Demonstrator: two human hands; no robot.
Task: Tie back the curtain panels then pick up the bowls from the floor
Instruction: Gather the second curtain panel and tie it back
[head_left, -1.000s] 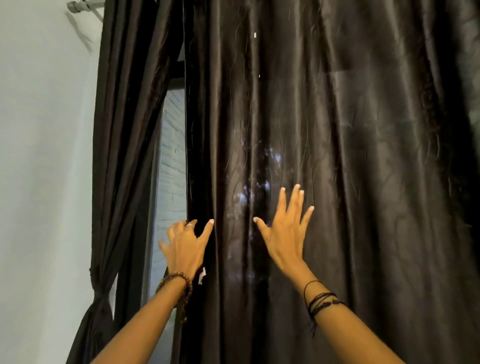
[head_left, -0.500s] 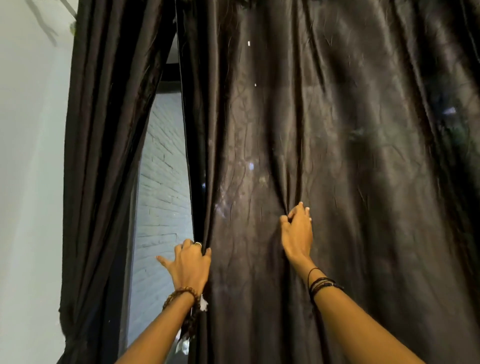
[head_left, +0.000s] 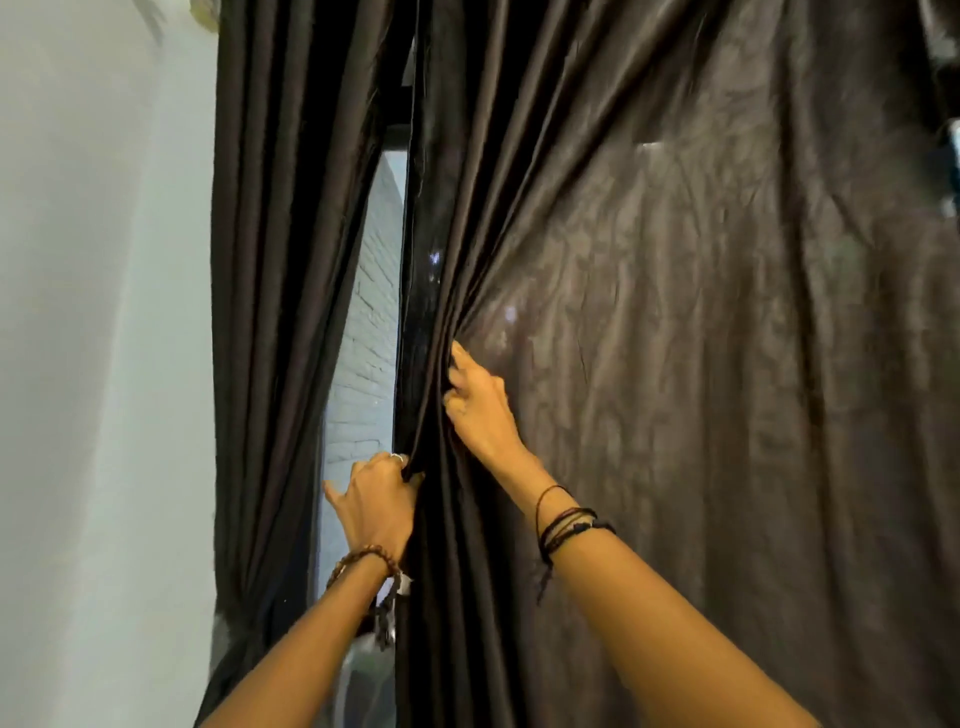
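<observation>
A wide dark brown right curtain panel (head_left: 701, 364) hangs in front of me and fills most of the view. My left hand (head_left: 376, 501) grips its left edge at waist height, fingers curled round the hem. My right hand (head_left: 475, 402) sits just above and to the right, bunching folds of the same panel between curled fingers. The left curtain panel (head_left: 280, 312) hangs gathered against the wall, drawn in near its lower part. No bowls are in view.
A white wall (head_left: 104, 364) stands at the left. Between the two panels a narrow gap shows a pale brick wall (head_left: 366, 364) outside. A dark frame bar (head_left: 397, 132) crosses the top of the gap.
Both hands were spread flat on the right panel, then closed on it. My right hand has moved left toward the panel's edge, gathering folds beside my left hand.
</observation>
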